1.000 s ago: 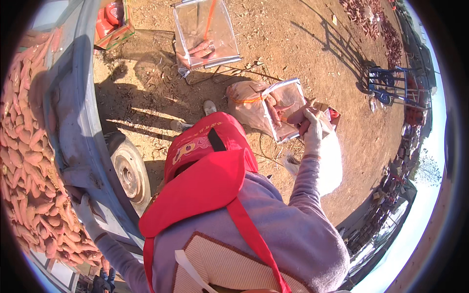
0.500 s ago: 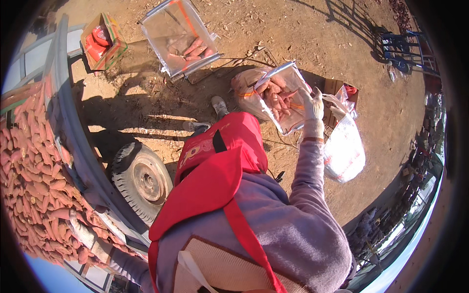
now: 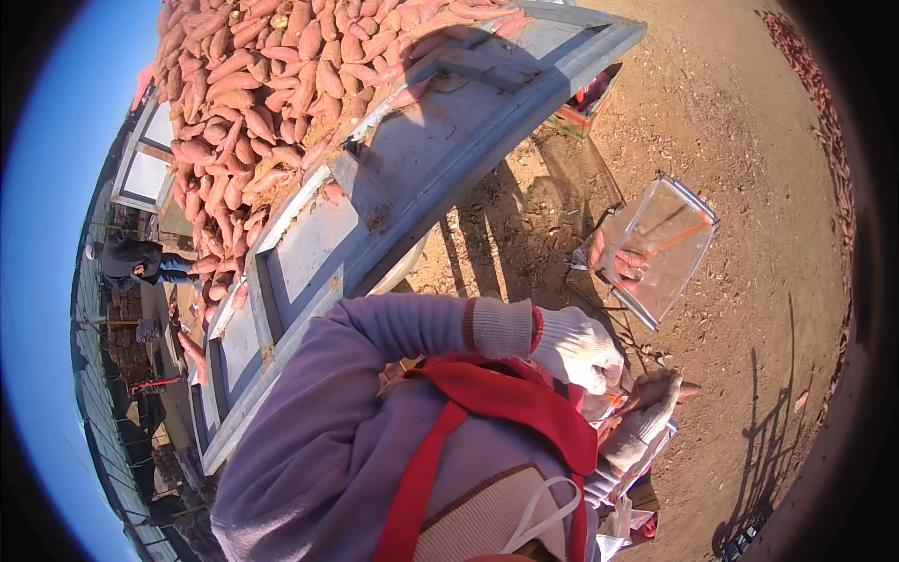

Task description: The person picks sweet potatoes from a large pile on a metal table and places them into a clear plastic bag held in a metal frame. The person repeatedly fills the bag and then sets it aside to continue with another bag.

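My left hand [image 3: 582,351], in a white knit glove, is closed in front of my chest; what it grips, if anything, is hidden under its fingers. Just beyond and to the right, my gloved right hand [image 3: 644,426] is closed around a sweet potato [image 3: 688,391], whose pointed end sticks out past the fingers. The two hands are close together, above a partly hidden clear bag with more reddish shapes. A large heap of sweet potatoes [image 3: 272,103] lies on the truck bed at the upper left.
The bed's metal side panel [image 3: 375,229] runs diagonally on my left. A framed clear bag [image 3: 670,253] with a few sweet potatoes stands ahead on the dirt ground. A box [image 3: 585,103] is partly behind the panel. Another person [image 3: 136,260] stands at the far left.
My view has swung left toward the heap. My left hand has come from the heap to my chest beside the right hand, which has left the bag's edge and now holds a sweet potato.
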The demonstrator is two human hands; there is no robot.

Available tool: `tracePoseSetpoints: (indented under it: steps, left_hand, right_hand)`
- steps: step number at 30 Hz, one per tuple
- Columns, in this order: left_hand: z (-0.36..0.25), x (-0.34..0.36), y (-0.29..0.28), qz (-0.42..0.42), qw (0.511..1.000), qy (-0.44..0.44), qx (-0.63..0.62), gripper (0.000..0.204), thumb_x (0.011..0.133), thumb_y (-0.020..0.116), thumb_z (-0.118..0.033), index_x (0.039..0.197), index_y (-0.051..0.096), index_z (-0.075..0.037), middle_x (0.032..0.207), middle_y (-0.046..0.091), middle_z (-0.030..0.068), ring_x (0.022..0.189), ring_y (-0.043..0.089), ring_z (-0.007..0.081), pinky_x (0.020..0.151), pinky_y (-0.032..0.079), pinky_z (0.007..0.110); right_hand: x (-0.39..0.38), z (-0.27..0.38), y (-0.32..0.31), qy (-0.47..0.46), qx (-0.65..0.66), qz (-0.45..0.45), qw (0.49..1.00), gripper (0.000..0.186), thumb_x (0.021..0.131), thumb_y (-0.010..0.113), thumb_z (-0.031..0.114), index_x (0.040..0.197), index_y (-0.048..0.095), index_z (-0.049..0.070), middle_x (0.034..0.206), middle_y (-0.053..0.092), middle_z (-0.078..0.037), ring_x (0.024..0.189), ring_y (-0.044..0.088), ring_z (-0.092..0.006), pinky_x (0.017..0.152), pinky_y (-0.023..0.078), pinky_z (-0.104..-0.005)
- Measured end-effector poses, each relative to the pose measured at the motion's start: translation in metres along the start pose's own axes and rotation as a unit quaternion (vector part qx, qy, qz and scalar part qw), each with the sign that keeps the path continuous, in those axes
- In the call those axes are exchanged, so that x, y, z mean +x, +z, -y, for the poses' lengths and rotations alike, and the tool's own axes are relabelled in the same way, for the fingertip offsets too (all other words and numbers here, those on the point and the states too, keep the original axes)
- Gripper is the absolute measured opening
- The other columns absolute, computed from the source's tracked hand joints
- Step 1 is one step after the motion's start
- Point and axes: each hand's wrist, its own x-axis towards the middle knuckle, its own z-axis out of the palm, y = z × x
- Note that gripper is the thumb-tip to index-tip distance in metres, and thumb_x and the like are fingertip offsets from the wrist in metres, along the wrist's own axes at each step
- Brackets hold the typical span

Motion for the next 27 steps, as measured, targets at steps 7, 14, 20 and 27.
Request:
tracePoseSetpoints:
  steps: [7,14,20,27]
  left_hand:
    - [0.059,-0.237,-0.083,-0.536,0.814,-0.219,0.048,0.028,0.092,0.064,-0.018,0.116,0.065,-0.005,0.099,0.07,0.0052,0.09,0.063,0.0133,0.081,0.051,0.03]
    - [0.151,-0.359,-0.113,-0.6,0.62,-0.502,0.06,0.038,0.081,0.065,-0.036,0.109,0.072,-0.011,0.093,0.072,0.0095,0.083,0.068,0.0206,0.075,0.051,0.031]
    - [0.239,-0.332,-0.221,-0.578,0.576,-0.551,0.174,0.054,0.083,0.069,-0.041,0.121,0.062,-0.004,0.111,0.068,0.0213,0.108,0.064,0.0367,0.092,0.049,0.041]
    - [0.267,-0.339,-0.228,-0.513,0.698,-0.498,0.04,0.036,0.093,0.049,-0.029,0.118,0.06,-0.006,0.098,0.065,0.0185,0.085,0.066,0.0292,0.073,0.052,0.039]
  right_hand:
    - [-0.001,-0.001,-0.229,-0.116,-0.634,-0.298,0.704,0.057,0.085,0.07,0.029,0.133,0.053,0.003,0.116,0.064,-0.011,0.096,0.064,-0.0233,0.087,0.053,-0.0348]
    - [0.034,0.004,-0.222,-0.037,-0.684,-0.246,0.686,0.045,0.085,0.071,0.031,0.121,0.065,0.005,0.113,0.069,-0.01,0.098,0.066,-0.0254,0.088,0.053,-0.0361]
    - [0.096,0.021,0.057,-0.217,-0.421,-0.048,0.88,0.027,0.092,0.067,0.025,0.112,0.067,0.006,0.105,0.068,-0.006,0.091,0.064,-0.0185,0.079,0.052,-0.0318]
    - [0.03,-0.071,0.332,0.111,-0.186,0.395,0.893,0.025,0.093,0.065,0.02,0.112,0.063,0.005,0.105,0.068,-0.007,0.092,0.066,-0.0185,0.083,0.054,-0.0351]
